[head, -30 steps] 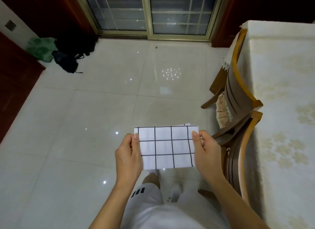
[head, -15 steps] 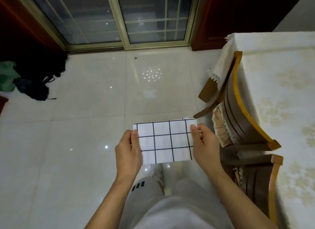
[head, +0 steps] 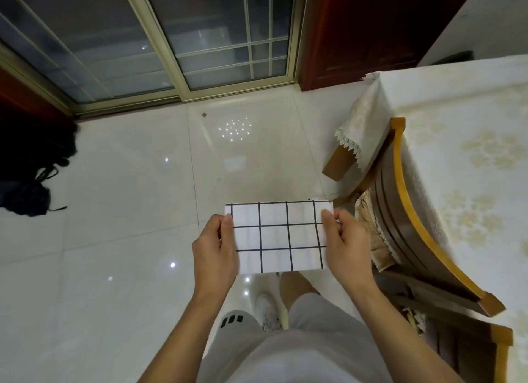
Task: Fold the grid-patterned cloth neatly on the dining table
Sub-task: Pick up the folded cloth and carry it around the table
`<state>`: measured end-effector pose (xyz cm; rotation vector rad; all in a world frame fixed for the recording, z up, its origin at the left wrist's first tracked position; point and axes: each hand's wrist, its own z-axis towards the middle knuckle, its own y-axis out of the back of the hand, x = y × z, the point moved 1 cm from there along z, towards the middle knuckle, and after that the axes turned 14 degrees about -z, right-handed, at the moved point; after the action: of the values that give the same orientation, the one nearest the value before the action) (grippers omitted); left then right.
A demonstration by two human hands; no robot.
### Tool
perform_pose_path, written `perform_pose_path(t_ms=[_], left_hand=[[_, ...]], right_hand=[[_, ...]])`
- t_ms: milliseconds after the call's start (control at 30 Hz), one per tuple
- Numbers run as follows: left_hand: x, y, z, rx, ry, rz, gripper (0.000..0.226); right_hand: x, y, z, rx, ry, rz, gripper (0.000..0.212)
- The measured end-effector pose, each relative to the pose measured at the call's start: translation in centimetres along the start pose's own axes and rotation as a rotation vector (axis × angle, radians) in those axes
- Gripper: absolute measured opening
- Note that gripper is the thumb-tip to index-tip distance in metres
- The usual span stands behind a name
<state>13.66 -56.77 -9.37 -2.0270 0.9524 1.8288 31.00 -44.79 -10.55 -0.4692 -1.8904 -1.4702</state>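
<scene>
The grid-patterned cloth [head: 275, 237] is white with black lines and folded into a small flat rectangle. I hold it in the air in front of me, above the tiled floor. My left hand [head: 215, 250] pinches its left edge, thumb on top. My right hand [head: 347, 244] pinches its right edge the same way. The dining table [head: 468, 143], covered with a cream floral tablecloth, stands to my right, apart from the cloth.
Two wooden chairs [head: 405, 211] are pushed in along the table's near side, between me and the tabletop. A glass sliding door [head: 160, 40] is ahead. Dark bags [head: 31, 182] lie on the floor at the left. My legs and a white shoe [head: 268, 311] are below.
The view has turned to the right, bringing more of the table and chairs into sight. Both hands keep the same hold on the folded cloth.
</scene>
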Motion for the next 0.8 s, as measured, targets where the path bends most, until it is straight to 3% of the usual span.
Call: perform_pose_path(t_ms=[467,800], left_hand=[[-7.1,-13.0,17.9,0.082,-0.061,0.032,0.037],[-10.9,-21.6,25.6,0.236,-0.143,0.077,0.035]], right_hand=[[1.2,2.6,20.6,-0.110,-0.090,0.058,0.031],[-0.2,6.0,28.8,-0.170,-0.235,0.102,0.033]])
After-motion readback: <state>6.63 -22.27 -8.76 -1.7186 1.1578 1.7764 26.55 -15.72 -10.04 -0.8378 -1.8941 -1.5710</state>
